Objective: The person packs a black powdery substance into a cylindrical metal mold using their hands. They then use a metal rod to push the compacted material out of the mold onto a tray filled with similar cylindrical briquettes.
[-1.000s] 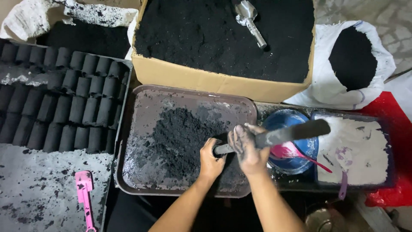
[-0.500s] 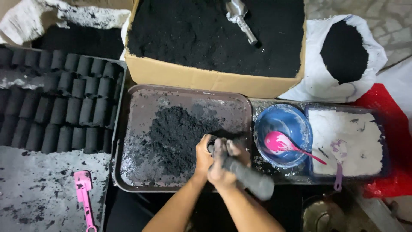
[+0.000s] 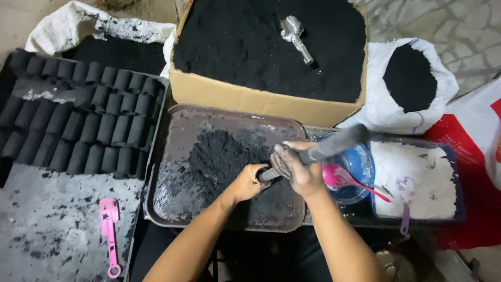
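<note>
A cardboard box [image 3: 250,99] of black powder holds a metal scoop [image 3: 295,32], with a white sack [image 3: 412,112] of powder at its right, rows of black cylindrical briquettes [image 3: 78,125] at left, a pink tool [image 3: 109,230] below them, and a blue bowl [image 3: 360,167] containing a pink spoon [image 3: 342,180].

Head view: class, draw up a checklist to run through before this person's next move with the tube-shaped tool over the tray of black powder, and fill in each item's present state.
1. Right hand wraps the dark tube tool in a full grip: ok.
2. Left hand steadies the tool's lower end: ok.
3. Tool's lower end sits over the brown tray, not past its rim: ok.
4. Black powder heap lies within the tray: ok.
5. Tool filled with powder: cannot tell, its end is hidden by the hands.
6. Blue bowl with pink spoon clear of the tool: not ok, the tool's upper end overlaps the bowl in this view.
</note>
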